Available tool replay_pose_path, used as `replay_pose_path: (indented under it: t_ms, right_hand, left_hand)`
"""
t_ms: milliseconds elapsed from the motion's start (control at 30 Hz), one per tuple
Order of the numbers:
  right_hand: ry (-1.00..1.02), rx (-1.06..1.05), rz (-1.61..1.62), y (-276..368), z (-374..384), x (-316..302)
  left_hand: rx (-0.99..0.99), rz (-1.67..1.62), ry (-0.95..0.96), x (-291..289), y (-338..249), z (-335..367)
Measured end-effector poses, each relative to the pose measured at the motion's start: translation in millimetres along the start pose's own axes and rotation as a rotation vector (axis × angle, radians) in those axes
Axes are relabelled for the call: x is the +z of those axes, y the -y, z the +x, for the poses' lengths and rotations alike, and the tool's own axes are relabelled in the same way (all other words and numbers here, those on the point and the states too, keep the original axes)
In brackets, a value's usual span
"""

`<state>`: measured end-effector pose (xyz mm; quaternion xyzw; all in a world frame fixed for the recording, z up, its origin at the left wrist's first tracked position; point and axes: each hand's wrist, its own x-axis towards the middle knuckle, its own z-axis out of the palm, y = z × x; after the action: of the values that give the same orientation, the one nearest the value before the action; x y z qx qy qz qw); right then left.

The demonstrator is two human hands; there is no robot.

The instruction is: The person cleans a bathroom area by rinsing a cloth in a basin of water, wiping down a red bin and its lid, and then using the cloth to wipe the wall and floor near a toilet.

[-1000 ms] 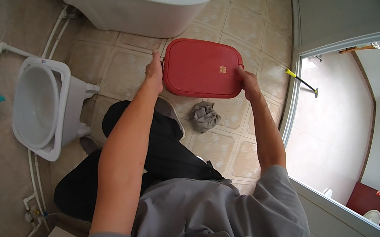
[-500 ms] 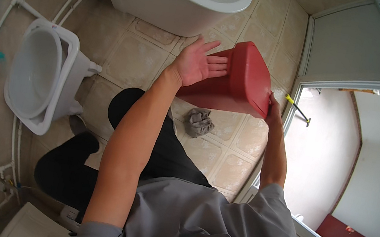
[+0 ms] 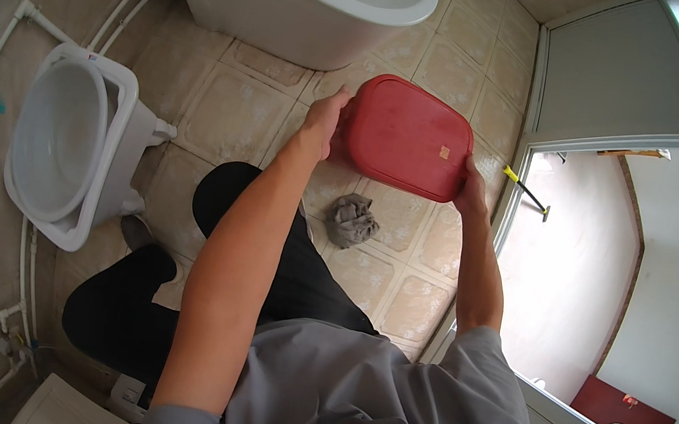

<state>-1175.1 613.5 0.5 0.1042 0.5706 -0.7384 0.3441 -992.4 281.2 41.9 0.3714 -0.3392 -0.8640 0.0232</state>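
Observation:
Between my hands is a red plastic trash bin, held above the tiled floor. One broad, rounded face with a small pale label points up at me, and the rest of its body is hidden beneath. My left hand presses on its left side, with most of the fingers out of sight behind it. At the right side my right hand grips the edge, thumb side showing. Below the bin a crumpled grey cloth lies on the floor near my knee.
A white toilet stands at the far side. On the left are a white washbasin-like tub on a stand and wall pipes. To the right, a door frame opens onto another room, where a black-and-yellow handled tool lies.
The bin has turned so that its broad face points up toward me. My left hand has gone from spread fingers along its side to holding its left end.

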Motion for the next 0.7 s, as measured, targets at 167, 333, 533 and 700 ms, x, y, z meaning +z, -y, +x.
replay_pose_path:
  t_ms: [167, 333, 533, 700]
  right_hand:
    - [-0.057, -0.106, -0.038, -4, 23, 6]
    - [-0.061, -0.055, 0.029, -25, 36, 44]
    - [-0.109, -0.084, 0.020, -40, 49, 44]
    - [0.061, -0.046, 0.035, -28, 61, 8]
  left_hand:
    - [-0.026, -0.021, -0.130, 7, 6, 2]
    - [0.020, -0.058, -0.241, -27, 13, 30]
    - [0.089, 0.079, -0.137, -38, 19, 44]
    - [0.223, 0.355, -0.198, -9, 24, 39]
